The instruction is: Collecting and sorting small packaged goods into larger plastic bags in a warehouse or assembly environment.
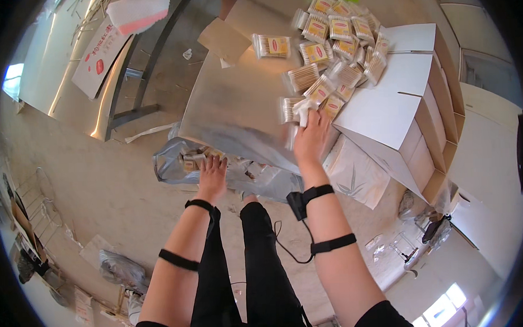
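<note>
My right hand [312, 140] reaches over the metal table's near edge, fingers bent around a crumpled white piece of cloth or tissue [303, 109]. Just beyond it lies a heap of clear packets of cotton swabs [320, 89] with yellow labels. A single swab packet [272, 46] sits apart toward the far side of the table. Lower down, my left hand [212, 178] is at the mouth of a grey plastic bag [168, 162], its fingers stretched out and apart. Beside those fingers, more swab packets [192, 160] show inside the bag.
The metal table [225, 101] carries a white divided carton [380, 110] at right and brown cardboard [224, 41] at its far left. A second metal table [51, 84] with a printed white board [99, 58] stands left. A plastic bundle [122, 267] lies on the floor.
</note>
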Demonstrator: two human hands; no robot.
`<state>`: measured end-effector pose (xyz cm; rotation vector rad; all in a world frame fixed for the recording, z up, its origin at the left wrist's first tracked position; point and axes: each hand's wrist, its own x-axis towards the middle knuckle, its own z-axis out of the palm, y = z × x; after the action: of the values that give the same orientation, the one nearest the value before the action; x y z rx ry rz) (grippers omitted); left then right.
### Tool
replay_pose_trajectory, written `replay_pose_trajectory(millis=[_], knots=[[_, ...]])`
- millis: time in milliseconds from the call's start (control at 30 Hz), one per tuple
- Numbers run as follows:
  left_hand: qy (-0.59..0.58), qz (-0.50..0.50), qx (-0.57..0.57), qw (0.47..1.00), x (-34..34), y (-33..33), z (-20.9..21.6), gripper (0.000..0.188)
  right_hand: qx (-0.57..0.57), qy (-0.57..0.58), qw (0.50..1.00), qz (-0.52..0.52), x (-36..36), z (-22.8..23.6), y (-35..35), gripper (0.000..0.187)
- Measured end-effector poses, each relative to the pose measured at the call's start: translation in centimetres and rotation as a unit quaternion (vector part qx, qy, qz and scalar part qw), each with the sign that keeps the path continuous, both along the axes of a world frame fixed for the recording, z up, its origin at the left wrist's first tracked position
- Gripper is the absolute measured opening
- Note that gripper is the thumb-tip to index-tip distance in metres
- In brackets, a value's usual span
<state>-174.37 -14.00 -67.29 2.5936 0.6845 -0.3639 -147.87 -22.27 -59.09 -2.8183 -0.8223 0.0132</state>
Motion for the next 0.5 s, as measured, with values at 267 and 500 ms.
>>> replay_pose_trajectory(millis=[267, 500], knots=[[0.174, -0.108, 0.010, 0.979, -2.2, -2.7, -4.0, 0.016, 0.140, 0.118, 0.983, -0.018, -9.8, -0.6, -2.0, 0.032], [0.075, -0.131, 0.025, 0.988, -4.1, -4.4, -1.7, 0.012, 0.193, 0.207, 0.959, 0.018, -15.8, 1.0, -4.2, 0.028]])
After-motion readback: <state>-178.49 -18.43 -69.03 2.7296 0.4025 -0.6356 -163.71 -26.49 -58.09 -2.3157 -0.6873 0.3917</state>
